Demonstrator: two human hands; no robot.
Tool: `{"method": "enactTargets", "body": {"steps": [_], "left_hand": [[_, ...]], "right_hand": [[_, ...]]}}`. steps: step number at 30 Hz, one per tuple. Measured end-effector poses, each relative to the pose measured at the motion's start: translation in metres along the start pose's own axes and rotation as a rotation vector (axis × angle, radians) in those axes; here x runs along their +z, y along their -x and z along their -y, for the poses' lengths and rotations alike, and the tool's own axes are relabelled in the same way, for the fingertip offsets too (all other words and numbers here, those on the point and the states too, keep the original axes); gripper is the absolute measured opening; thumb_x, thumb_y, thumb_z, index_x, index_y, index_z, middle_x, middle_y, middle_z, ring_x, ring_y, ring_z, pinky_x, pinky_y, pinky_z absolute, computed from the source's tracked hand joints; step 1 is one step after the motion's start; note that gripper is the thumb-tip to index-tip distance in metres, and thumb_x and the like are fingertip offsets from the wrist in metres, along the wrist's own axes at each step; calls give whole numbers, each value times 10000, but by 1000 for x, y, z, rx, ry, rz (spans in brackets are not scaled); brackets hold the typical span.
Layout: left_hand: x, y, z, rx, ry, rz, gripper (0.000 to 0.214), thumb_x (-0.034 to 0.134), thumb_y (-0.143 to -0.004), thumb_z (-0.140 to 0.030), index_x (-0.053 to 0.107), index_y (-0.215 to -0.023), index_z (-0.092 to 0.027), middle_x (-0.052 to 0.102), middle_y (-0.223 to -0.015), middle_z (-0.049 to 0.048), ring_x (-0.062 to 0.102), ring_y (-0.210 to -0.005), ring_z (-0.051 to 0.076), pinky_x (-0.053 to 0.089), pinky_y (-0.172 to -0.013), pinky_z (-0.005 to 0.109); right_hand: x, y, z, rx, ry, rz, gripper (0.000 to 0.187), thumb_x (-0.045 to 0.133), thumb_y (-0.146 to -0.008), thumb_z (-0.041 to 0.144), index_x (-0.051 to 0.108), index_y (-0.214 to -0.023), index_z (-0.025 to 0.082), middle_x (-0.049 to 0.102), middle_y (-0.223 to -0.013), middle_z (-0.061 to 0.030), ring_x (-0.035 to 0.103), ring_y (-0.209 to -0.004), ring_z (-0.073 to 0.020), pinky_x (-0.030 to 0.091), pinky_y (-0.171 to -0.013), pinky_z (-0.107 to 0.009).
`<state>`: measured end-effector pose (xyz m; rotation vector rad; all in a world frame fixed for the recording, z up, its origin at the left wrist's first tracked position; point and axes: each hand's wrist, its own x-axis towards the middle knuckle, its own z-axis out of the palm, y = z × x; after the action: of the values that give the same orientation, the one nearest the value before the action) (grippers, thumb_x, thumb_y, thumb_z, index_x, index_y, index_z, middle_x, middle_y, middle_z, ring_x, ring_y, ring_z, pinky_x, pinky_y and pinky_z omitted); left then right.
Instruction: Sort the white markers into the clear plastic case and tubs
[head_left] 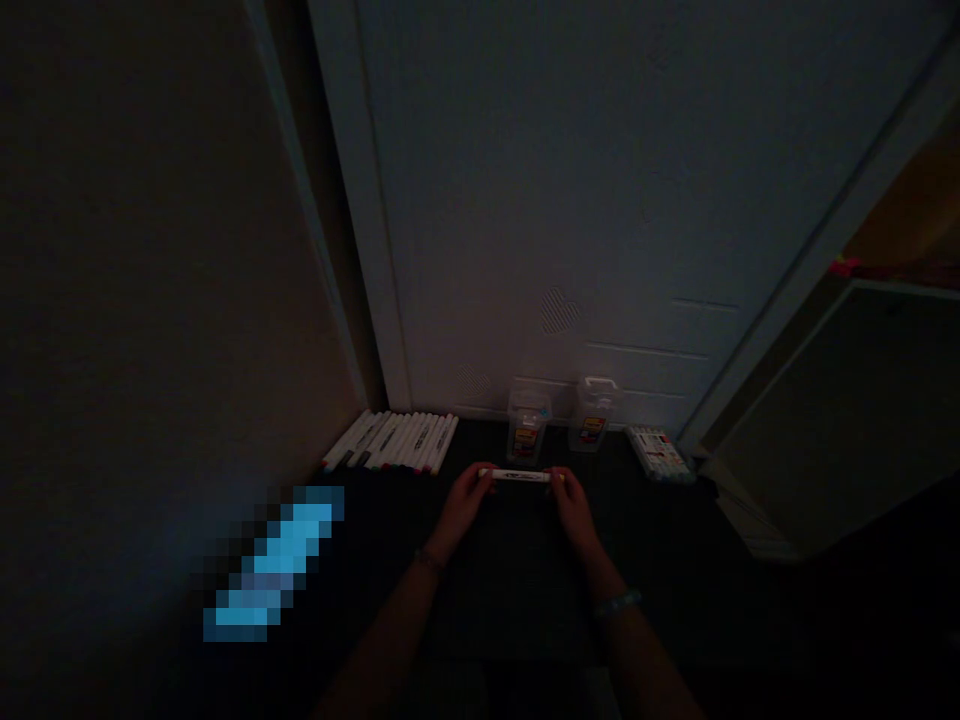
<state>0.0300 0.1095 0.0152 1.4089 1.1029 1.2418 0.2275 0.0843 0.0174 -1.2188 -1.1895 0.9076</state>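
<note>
A white marker (517, 477) with dark lettering lies level between my two hands, above the dark tabletop. My left hand (474, 487) pinches its left end. Its other end, where a bit of yellow shows, is gripped by my right hand (568, 490). Just beyond the marker stands a clear plastic container (528, 425) with a coloured label. A second clear container (592, 415), with a white handle, is a little farther right. To the left, a row of white markers (397, 440) with coloured ends lies side by side. The dim light hides finer detail.
A flat pack of markers (660, 455) lies at the right on the dark table (517, 580). Behind the table rises a pale panel (555, 200) with a heart relief. A blurred, glowing blue screen (277, 560) is at the left edge. A cabinet (862, 400) stands at right.
</note>
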Motion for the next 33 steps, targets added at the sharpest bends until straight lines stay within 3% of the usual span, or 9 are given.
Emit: {"method": "enactTargets", "body": {"steps": [9, 18, 33], "left_hand": [[-1, -1, 5, 33, -41, -2, 395, 481, -778, -494, 584, -956, -157, 568, -699, 1, 541, -682, 142, 424, -678, 255], [-1, -1, 8, 42, -73, -10, 365, 475, -783, -494, 576, -907, -166, 541, -677, -10, 511, -643, 133, 397, -629, 235], [-1, 0, 4, 39, -35, 35, 379, 501, -779, -458, 586, -1016, -175, 605, -914, 32, 539, -737, 135, 428, -707, 252]], "right_hand": [[1, -4, -9, -1, 12, 0, 360, 466, -785, 550, 572, -796, 206, 495, -616, 28, 441, -567, -125, 346, -536, -229], [-1, -2, -6, 2, 11, 17, 365, 461, -790, 556, 546, -726, 207, 500, -599, 31, 447, -557, -124, 344, -535, -232], [0, -6, -16, -2, -24, 7, 299, 482, -787, 481, 580, -879, 214, 527, -663, 13, 460, -593, -133, 354, -533, -230]]}}
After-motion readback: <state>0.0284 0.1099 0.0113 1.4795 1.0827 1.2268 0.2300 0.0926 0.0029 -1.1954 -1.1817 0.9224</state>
